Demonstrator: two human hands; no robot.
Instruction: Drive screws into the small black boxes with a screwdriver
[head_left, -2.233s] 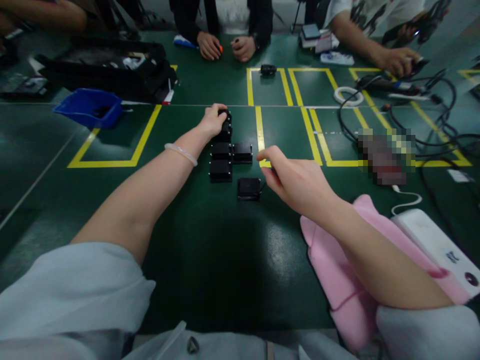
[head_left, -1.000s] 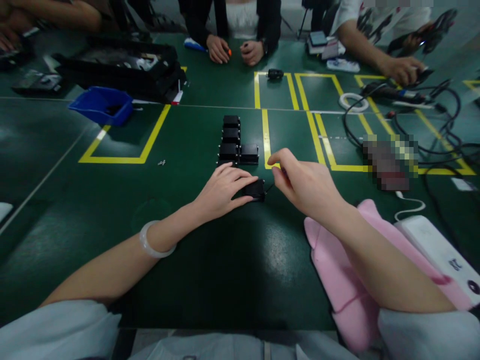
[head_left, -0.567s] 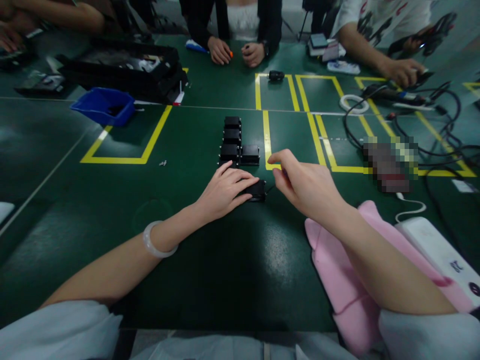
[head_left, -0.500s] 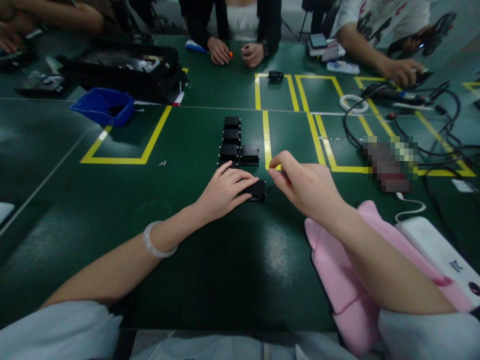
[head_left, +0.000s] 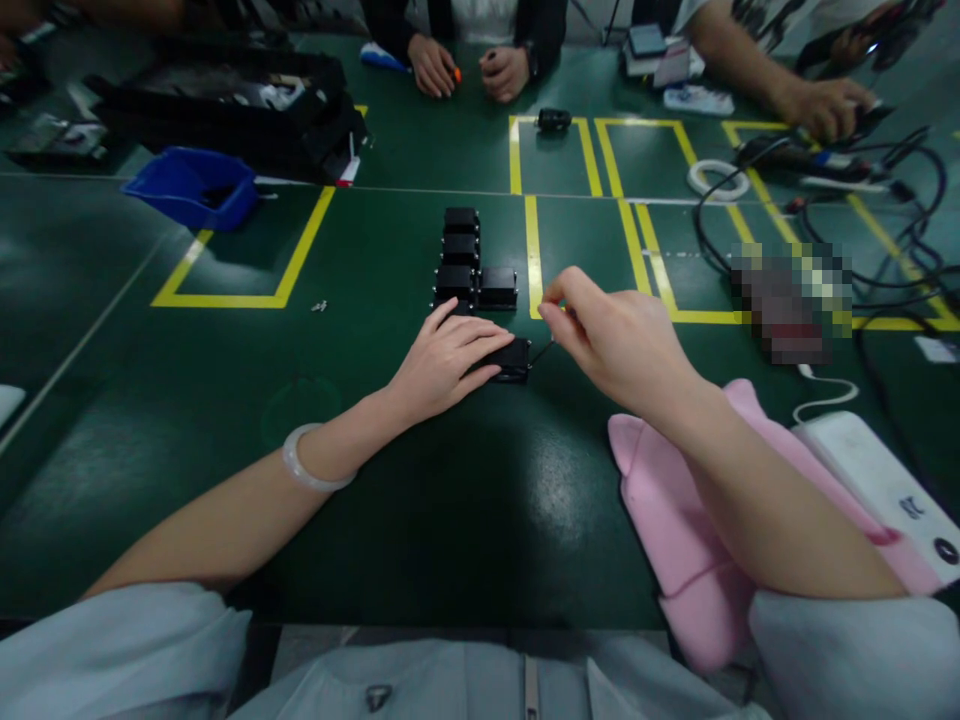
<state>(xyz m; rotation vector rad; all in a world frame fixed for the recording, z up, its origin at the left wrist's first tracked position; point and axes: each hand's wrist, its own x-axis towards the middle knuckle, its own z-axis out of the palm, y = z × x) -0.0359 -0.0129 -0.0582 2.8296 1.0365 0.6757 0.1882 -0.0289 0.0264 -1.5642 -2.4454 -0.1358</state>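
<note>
Your left hand [head_left: 446,365] clamps the small black rectangular block [head_left: 515,354] on the green worktop [head_left: 420,510]; your right hand [head_left: 619,330] pinches a thin dark rod [head_left: 541,353] at the block's right edge. Pin block firmly, rod steady; tip contact too small to tell.
</note>
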